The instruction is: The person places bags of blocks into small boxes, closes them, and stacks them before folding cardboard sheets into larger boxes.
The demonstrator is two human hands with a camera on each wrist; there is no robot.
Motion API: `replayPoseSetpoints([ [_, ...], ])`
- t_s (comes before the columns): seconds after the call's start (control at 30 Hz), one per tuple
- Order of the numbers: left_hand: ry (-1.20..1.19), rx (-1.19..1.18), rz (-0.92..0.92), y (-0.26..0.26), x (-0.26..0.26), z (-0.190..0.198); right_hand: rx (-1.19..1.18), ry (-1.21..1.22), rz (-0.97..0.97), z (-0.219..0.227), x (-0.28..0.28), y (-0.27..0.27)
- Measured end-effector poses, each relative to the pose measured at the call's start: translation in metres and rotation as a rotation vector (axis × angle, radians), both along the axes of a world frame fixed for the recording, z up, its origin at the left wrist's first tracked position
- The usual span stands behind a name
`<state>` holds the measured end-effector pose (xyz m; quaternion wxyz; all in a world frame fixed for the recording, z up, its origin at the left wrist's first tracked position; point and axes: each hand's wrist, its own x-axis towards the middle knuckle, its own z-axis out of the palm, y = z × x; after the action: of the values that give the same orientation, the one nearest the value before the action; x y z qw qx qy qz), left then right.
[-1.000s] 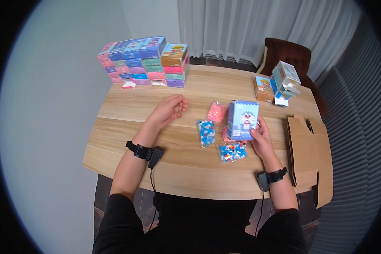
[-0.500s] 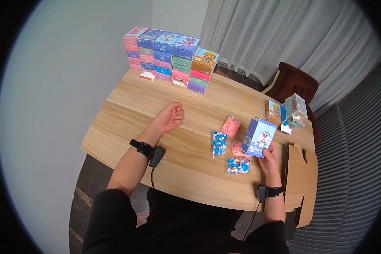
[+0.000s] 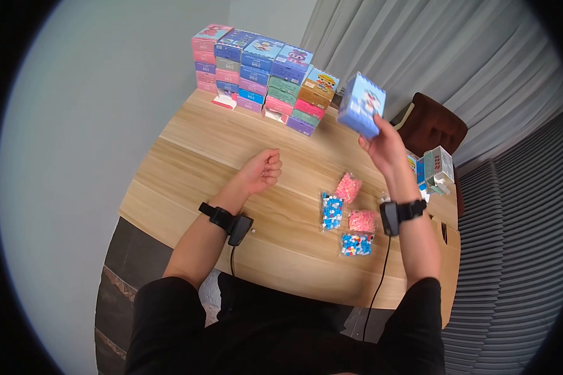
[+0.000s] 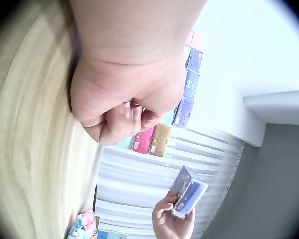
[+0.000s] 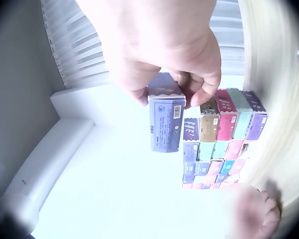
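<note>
One blue box (image 3: 358,106) is up above the counter (image 3: 200,150), pinched between thumb and fingers of the right hand (image 3: 388,150), its far end jutting past the fingertips. The left hand's (image 3: 261,172) fingers curl inward, holding nothing visible. Four bags (image 3: 332,211) lie between the forearms.

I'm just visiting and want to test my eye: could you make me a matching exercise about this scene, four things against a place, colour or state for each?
Things:
1. Left hand
2. Chair
3. Right hand
4. Large box stack

Places, colours, states:
A. Gripping a blue box in the air
B. Standing on the far side of the table
C. Fingers curled, holding nothing
D. Dark reddish brown

Right pairs: 1-C, 2-D, 3-A, 4-B.
</note>
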<state>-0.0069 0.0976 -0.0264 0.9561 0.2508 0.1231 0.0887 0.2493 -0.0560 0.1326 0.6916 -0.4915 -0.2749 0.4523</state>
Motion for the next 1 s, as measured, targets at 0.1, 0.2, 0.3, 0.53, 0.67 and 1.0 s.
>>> replayPoseSetpoints([
  [0.1, 0.022, 0.012, 0.013, -0.001, 0.001, 0.000, -0.137, -0.027, -0.038, 0.008, 0.015, 0.044],
  [0.2, 0.035, 0.011, 0.011, -0.001, 0.001, 0.000, -0.235, -0.064, -0.065, 0.009, 0.019, 0.078],
  [0.3, 0.034, 0.011, 0.001, 0.000, 0.001, 0.000, -0.307, -0.143, -0.122, 0.007, 0.022, 0.100],
  [0.53, 0.046, 0.040, -0.021, -0.001, 0.000, 0.003, -0.379, -0.213, -0.153, 0.004, 0.029, 0.124],
  [0.67, 0.053, 0.048, -0.038, 0.000, 0.002, 0.002, -0.399, -0.279, -0.122, 0.007, 0.023, 0.128],
  [1.0, 0.062, 0.038, -0.040, 0.000, 0.002, 0.001, -0.383, -0.394, -0.112, 0.012, 0.007, 0.135],
])
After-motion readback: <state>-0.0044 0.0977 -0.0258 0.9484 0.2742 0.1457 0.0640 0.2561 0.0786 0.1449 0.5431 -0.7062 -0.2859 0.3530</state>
